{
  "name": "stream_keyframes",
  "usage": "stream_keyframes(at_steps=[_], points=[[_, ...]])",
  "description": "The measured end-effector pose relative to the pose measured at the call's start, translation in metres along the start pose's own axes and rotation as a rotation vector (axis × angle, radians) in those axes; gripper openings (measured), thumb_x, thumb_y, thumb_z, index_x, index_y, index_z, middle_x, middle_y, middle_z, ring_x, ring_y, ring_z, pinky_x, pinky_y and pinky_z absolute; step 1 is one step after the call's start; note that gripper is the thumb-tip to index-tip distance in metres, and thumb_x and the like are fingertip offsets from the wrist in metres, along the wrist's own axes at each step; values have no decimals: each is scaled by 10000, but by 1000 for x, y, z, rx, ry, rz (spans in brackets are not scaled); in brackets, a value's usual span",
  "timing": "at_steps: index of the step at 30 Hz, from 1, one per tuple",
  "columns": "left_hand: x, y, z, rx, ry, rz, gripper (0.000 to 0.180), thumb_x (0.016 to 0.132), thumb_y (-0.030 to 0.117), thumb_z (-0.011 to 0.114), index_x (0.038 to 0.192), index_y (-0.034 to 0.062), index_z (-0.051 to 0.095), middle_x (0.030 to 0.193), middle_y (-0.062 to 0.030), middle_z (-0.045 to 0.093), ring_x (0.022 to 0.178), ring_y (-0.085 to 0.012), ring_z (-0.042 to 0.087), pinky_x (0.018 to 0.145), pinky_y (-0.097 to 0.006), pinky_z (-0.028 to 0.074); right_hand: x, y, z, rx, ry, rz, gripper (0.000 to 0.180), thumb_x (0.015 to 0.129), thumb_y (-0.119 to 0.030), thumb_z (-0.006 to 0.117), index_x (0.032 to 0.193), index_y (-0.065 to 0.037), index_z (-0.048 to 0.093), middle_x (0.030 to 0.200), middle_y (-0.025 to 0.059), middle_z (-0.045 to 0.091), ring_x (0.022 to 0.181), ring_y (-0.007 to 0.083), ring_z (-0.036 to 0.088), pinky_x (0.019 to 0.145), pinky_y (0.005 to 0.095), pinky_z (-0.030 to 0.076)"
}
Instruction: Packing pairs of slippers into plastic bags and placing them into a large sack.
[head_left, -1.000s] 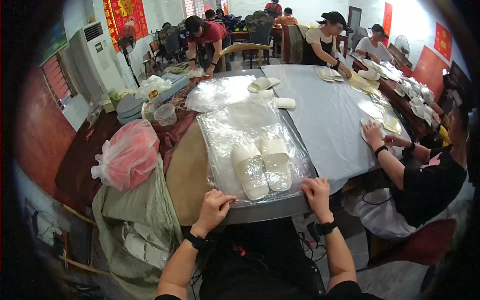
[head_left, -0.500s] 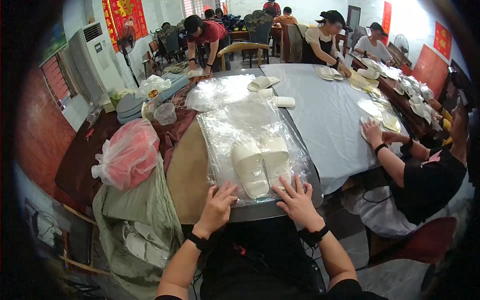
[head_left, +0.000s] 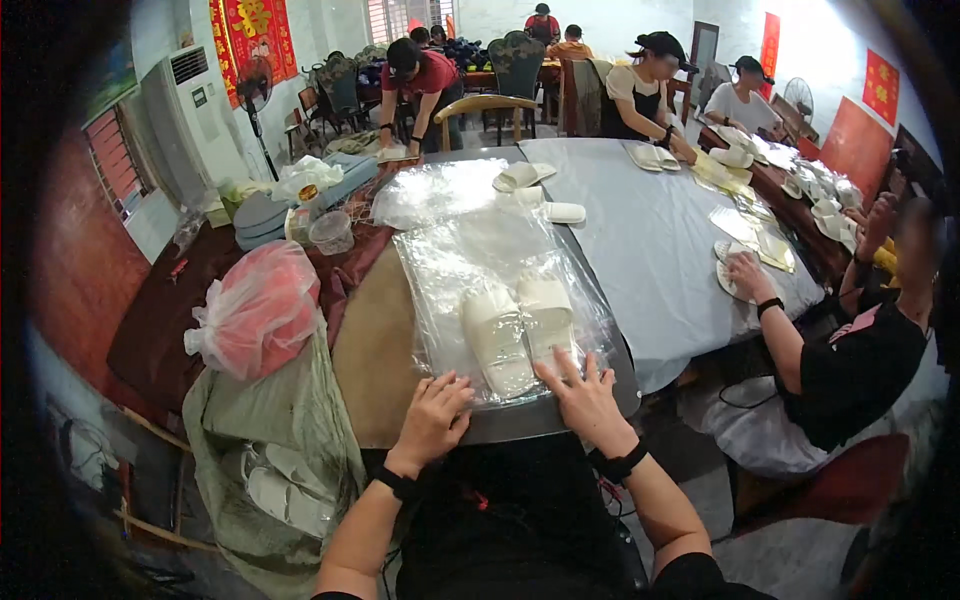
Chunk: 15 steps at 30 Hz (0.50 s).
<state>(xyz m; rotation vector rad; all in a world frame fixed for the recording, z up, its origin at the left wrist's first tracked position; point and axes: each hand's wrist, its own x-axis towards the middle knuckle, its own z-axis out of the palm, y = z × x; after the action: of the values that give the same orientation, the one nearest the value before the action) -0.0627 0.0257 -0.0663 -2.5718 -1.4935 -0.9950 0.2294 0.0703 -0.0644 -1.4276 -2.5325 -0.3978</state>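
Note:
A pair of cream slide slippers point(head_left: 497, 342) lies side by side on the table before me, toes pointing away. Clear plastic gleams over and around them; they appear to be within a large clear plastic bag point(head_left: 440, 262). My left hand point(head_left: 432, 418) lies open at the bag's near left edge, fingers outstretched on the plastic. Fingers spread, my right hand point(head_left: 588, 402) touches the bag by the heel of the right-hand slipper. Neither hand grips anything. Beyond the bag is a stack of flat clear bags point(head_left: 425, 190), with loose slippers point(head_left: 522, 176) beside it.
A pink bundle in a translucent bag point(head_left: 262, 308) stands left, above a green sack point(head_left: 270, 405) holding white slippers. A co-worker's hand point(head_left: 752, 276) works on a slipper at right. A grey-covered table point(head_left: 620, 240) adjoins mine. Other people work farther back.
My right hand has shifted slightly left, closer to the slipper's heel. My left hand stays almost in place. The co-worker at right has a slipper sole showing beside the hand.

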Motion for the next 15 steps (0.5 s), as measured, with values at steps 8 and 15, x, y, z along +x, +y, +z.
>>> stream_keyframes(at_steps=[8,15], points=[[6,3,-5,-199,144,-30,160,876,44,681,1036,43,684,1081,-134,721,1046,-345,672,899,-447,528,2,-22,-28,138,48,128,826,836,-481,772,1553,-311,400,1657,109,284,1405,574,340,953,735,367],[-4,36,-36,-448,86,-152,180,948,-6,618,1118,-3,677,1047,-155,712,978,-319,695,856,-358,554,5,-23,-20,280,125,-34,780,778,-93,771,1496,-241,509,1591,81,425,1414,524,377,1040,629,385]])
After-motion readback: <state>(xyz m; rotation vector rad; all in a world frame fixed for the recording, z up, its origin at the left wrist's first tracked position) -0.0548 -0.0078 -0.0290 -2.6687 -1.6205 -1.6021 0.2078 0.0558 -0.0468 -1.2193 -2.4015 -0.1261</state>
